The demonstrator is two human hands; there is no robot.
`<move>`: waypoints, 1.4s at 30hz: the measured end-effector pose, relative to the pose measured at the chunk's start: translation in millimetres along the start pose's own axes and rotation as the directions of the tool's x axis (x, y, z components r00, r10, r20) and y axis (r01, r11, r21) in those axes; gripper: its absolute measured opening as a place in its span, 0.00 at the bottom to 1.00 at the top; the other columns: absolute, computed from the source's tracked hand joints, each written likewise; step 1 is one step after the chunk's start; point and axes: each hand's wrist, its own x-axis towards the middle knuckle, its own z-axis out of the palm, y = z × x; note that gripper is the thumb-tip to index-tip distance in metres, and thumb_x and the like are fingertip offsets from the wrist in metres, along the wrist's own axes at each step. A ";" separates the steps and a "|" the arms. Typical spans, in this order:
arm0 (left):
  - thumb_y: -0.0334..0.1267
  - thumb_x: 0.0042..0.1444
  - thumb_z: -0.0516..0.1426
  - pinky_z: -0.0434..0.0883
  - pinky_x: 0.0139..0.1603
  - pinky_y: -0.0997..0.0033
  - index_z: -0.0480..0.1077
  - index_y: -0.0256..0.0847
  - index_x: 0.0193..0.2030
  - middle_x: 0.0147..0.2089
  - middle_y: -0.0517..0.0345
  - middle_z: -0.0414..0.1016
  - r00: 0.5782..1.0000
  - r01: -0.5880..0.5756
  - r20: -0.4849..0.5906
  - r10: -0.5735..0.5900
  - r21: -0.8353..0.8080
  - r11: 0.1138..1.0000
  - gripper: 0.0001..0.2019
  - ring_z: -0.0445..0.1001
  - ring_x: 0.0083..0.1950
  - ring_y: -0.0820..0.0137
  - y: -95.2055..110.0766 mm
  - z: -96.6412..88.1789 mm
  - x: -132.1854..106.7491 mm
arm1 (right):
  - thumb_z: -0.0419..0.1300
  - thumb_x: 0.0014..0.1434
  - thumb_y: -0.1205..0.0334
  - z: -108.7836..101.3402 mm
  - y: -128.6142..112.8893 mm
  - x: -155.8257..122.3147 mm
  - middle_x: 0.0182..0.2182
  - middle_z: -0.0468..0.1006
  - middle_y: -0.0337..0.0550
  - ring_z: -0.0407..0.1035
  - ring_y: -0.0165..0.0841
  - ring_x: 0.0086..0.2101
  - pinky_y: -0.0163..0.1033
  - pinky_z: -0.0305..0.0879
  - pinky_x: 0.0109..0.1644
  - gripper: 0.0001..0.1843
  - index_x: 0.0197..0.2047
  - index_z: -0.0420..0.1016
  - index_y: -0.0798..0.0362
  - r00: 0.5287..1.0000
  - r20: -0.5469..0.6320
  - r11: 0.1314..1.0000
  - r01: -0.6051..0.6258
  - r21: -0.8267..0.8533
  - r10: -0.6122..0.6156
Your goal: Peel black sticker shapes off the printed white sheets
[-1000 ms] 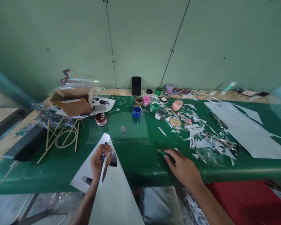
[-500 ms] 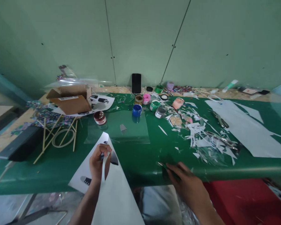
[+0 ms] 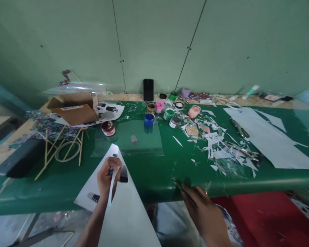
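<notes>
My left hand (image 3: 106, 178) is closed on a white printed sheet (image 3: 123, 212), pinching it near a dark printed shape over the front edge of the green table cover (image 3: 149, 171). My right hand (image 3: 199, 206) is at the front edge of the table, fingers curled round a thin green-handled tool (image 3: 179, 186) whose tip points left. A clear plastic sheet (image 3: 134, 140) with a small grey cut-out lies just beyond my hands.
Several small paint jars (image 3: 149, 120) stand mid-table before a black phone (image 3: 148, 90) leaning on the wall. A cardboard box (image 3: 73, 109) and wooden sticks (image 3: 59, 149) lie left. Paper scraps (image 3: 221, 147) and a large white sheet (image 3: 265, 137) cover the right. Something red (image 3: 267, 219) sits below.
My right hand has drawn back from the table top to its front edge with the green tool. The left hand and its sheet have hardly moved.
</notes>
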 end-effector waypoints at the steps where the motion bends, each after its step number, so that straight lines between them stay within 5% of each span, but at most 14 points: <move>1: 0.30 0.48 0.58 0.63 0.33 0.72 0.56 0.41 0.23 0.28 0.62 0.69 1.000 0.001 0.003 -0.001 -0.008 1.000 0.13 0.67 0.31 0.72 -0.4 0.1 -0.3 | 0.41 0.69 0.53 0.1 -0.2 0.6 0.33 0.79 0.43 0.74 0.29 0.23 0.31 0.60 0.18 0.25 0.43 0.79 0.48 1.000 -0.009 1.000 0.004 -0.003 -0.004; 8: 0.30 0.48 0.59 0.62 0.34 0.72 0.55 0.41 0.23 0.28 0.63 0.67 1.000 0.014 -0.023 -0.015 -0.042 0.999 0.14 0.66 0.31 0.72 -5.6 1.0 -2.1 | 0.41 0.69 0.56 3.6 -3.3 5.8 0.34 0.82 0.41 0.76 0.30 0.26 0.31 0.64 0.20 0.24 0.42 0.78 0.50 0.993 -0.099 0.998 0.059 0.025 -0.056; 15: 0.31 0.48 0.58 0.62 0.33 0.72 0.55 0.41 0.23 0.28 0.61 0.68 1.000 0.012 -0.004 -0.012 -0.013 1.000 0.13 0.67 0.31 0.72 -4.7 -0.7 -0.6 | 0.45 0.68 0.59 9.7 -3.9 12.2 0.37 0.82 0.40 0.78 0.33 0.32 0.32 0.71 0.30 0.18 0.44 0.77 0.51 0.996 -0.067 0.983 0.066 0.169 -0.056; 22: 0.29 0.49 0.58 0.63 0.35 0.73 0.56 0.41 0.23 0.29 0.62 0.69 1.000 -0.025 -0.009 0.024 -0.028 0.999 0.12 0.67 0.32 0.73 -8.3 -0.4 -0.9 | 0.51 0.64 0.60 7.5 -1.3 18.5 0.37 0.82 0.39 0.78 0.32 0.36 0.33 0.73 0.40 0.13 0.42 0.77 0.48 0.994 0.085 0.892 0.017 0.451 -0.062; 28: 0.28 0.49 0.58 0.63 0.34 0.73 0.57 0.40 0.24 0.28 0.62 0.69 0.998 -0.066 -0.020 0.064 -0.066 0.996 0.12 0.67 0.31 0.73 -11.5 -0.6 -1.2 | 0.51 0.63 0.63 11.0 -21.6 8.5 0.38 0.81 0.40 0.77 0.32 0.36 0.35 0.72 0.42 0.14 0.45 0.76 0.47 0.977 0.169 0.892 0.043 0.450 -0.132; 33: 0.29 0.47 0.59 0.64 0.35 0.72 0.57 0.40 0.23 0.27 0.62 0.69 0.998 -0.063 -0.015 0.062 -0.069 0.996 0.13 0.67 0.30 0.73 -12.3 -1.3 -0.2 | 0.47 0.65 0.59 13.4 -17.4 5.9 0.39 0.81 0.43 0.77 0.34 0.37 0.34 0.71 0.38 0.14 0.44 0.73 0.50 0.999 0.038 0.928 -0.002 0.373 -0.013; 42: 0.34 0.44 0.65 0.60 0.29 0.73 0.58 0.39 0.21 0.25 0.60 0.68 0.991 -0.021 -0.129 -0.017 -0.286 0.958 0.16 0.65 0.29 0.73 -2.9 -2.7 -1.2 | 0.43 0.63 0.39 3.8 22.4 21.0 0.22 0.76 0.41 0.72 0.36 0.21 0.35 0.56 0.22 0.25 0.32 0.68 0.49 0.950 0.081 0.937 -0.310 0.160 0.301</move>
